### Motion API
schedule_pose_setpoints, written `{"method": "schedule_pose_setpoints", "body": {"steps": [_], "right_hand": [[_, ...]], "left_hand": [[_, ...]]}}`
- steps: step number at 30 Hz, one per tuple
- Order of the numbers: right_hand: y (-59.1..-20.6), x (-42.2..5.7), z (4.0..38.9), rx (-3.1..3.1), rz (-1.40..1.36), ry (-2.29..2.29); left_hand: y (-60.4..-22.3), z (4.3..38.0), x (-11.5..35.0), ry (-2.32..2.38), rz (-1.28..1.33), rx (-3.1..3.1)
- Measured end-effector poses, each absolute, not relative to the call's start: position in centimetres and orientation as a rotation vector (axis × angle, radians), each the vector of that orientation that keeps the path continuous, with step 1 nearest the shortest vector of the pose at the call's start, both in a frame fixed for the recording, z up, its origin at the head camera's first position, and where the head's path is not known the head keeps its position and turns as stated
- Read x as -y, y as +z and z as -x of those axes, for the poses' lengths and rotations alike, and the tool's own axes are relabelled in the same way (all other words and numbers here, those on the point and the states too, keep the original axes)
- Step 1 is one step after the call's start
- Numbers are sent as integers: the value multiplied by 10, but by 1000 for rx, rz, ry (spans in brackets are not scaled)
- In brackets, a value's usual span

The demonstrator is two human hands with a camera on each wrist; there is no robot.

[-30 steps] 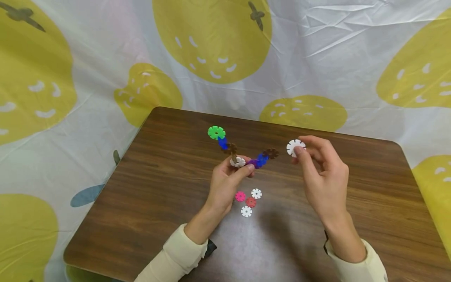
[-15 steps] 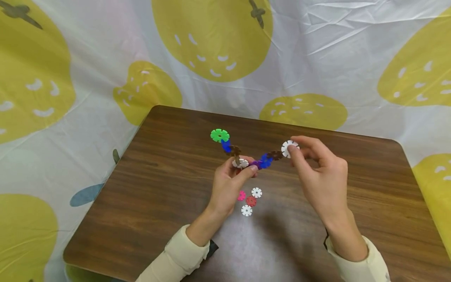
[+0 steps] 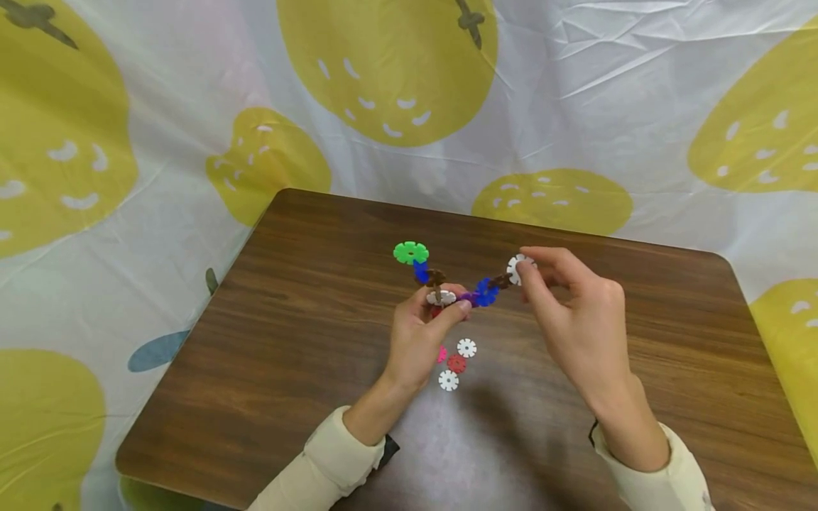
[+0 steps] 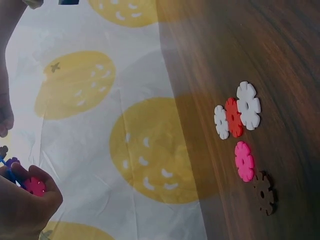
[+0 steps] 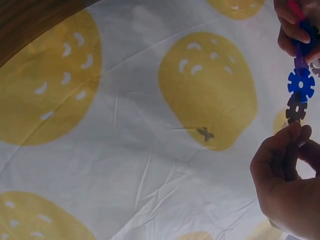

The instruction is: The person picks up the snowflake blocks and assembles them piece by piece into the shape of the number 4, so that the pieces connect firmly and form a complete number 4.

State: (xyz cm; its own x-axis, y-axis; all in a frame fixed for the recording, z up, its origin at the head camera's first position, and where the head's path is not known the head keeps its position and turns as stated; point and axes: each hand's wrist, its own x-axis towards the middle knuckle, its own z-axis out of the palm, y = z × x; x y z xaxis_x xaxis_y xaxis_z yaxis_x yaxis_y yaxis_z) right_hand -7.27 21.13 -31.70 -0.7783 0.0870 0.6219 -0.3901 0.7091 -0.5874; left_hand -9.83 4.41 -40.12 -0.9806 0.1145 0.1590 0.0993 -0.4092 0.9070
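Note:
My left hand (image 3: 415, 337) grips a branching chain of notched plastic discs around its middle, near a white disc (image 3: 441, 297). One branch runs up through brown and blue to a green disc (image 3: 411, 253). The other runs right through purple and a blue disc (image 3: 487, 292) to a brown end disc (image 5: 296, 110). Between thumb and fingers, my right hand (image 3: 584, 319) pinches a loose-looking white disc (image 3: 515, 270), its edge against that brown disc. Whether their slots are engaged, I cannot tell. A pink disc (image 4: 35, 186) shows inside the left hand in the left wrist view.
Below the hands, two white discs (image 3: 449, 380), a red disc (image 3: 456, 363) and a pink disc (image 4: 244, 161) lie on the wooden table (image 3: 268, 341). A brown disc (image 4: 264, 193) lies there too, hidden in the head view. A lemon-print curtain (image 3: 396, 170) hangs behind.
My right hand has moved left, bringing the white disc from apart to the chain's brown end. The left hand has shifted slightly right, and the chain has tilted, its green disc now lower.

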Motion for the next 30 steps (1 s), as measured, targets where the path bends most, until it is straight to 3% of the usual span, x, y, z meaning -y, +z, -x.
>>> {"method": "schedule_pose_setpoints", "body": {"steps": [16, 30], "right_hand": [[-322, -208, 78, 2311, -269, 946], [-308, -206, 87, 2374, -273, 949]], "left_hand": [[-407, 100, -48, 2668, -202, -1726], [-403, 105, -45, 2513, -334, -1629]]}}
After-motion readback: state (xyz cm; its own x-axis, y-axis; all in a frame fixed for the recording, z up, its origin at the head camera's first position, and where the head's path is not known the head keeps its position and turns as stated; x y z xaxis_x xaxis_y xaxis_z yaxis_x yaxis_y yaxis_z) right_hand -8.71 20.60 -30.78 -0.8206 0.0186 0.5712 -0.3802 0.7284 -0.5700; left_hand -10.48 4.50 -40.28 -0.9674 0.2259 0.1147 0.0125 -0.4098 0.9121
